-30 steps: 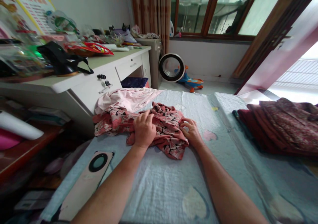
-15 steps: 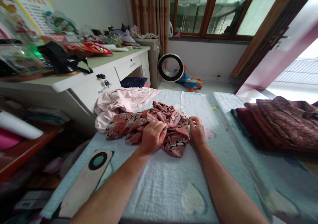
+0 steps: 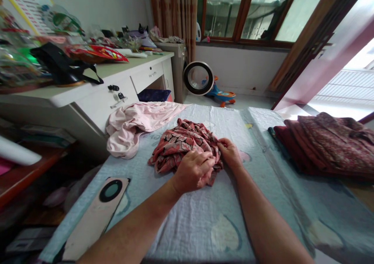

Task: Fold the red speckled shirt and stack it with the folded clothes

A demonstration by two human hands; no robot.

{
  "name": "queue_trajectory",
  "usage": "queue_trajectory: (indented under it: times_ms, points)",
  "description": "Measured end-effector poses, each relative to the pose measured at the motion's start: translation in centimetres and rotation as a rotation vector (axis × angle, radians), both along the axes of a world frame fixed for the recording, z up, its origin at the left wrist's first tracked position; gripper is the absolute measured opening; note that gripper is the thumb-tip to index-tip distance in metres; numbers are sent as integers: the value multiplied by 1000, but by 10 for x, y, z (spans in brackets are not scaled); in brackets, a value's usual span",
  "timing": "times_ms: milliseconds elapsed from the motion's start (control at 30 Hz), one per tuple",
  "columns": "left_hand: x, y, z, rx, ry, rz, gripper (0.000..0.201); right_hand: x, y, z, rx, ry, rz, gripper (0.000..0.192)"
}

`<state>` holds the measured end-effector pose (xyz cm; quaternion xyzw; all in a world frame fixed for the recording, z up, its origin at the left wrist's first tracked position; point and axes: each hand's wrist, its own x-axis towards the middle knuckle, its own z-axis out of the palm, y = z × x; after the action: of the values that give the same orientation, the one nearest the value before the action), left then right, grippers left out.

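Note:
A crumpled red floral garment (image 3: 178, 143) with pink leaves and black patches lies bunched on the light-blue cloth (image 3: 193, 225). My left hand (image 3: 195, 169) is closed on its near side, fingers curled over the fabric; the fingertips are partly hidden. At the garment's right edge, my right hand (image 3: 230, 154) pinches a bit of it between thumb and fingers. Behind and to the left of the garment rests a loose pale pink cloth (image 3: 131, 119).
A phone (image 3: 93, 217) lies at the near left edge. Folded dark-red clothes (image 3: 327, 147) are stacked at the right. A cluttered white desk (image 3: 108, 75) stands at the left. Beyond are a washing machine with its round door (image 3: 210, 78) open and a blue ride-on toy (image 3: 223, 95).
My left hand has moved right, towards my right hand. The garment's left part has been drawn in with it, making a tighter bunch and leaving the pink cloth apart. My right hand stays at the right edge.

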<state>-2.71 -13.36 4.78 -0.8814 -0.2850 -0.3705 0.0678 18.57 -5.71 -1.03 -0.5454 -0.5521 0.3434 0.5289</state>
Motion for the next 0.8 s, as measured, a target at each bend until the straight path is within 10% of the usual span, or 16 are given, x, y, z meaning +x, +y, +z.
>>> queue_trajectory:
  times_ms: [300, 533, 800]
  points:
    - [-31, 28, 2, -173, -22, 417, 57, 20, 5, 3, 48, 517, -232, 19]
    - [-31, 35, -19, -405, 140, 143, 81, 33, 2, 5, 41, 845, -156, 15]
    - [-32, 18, 22, -677, 101, 90, 34, 46, -3, 7, -93, 822, -88, 26]
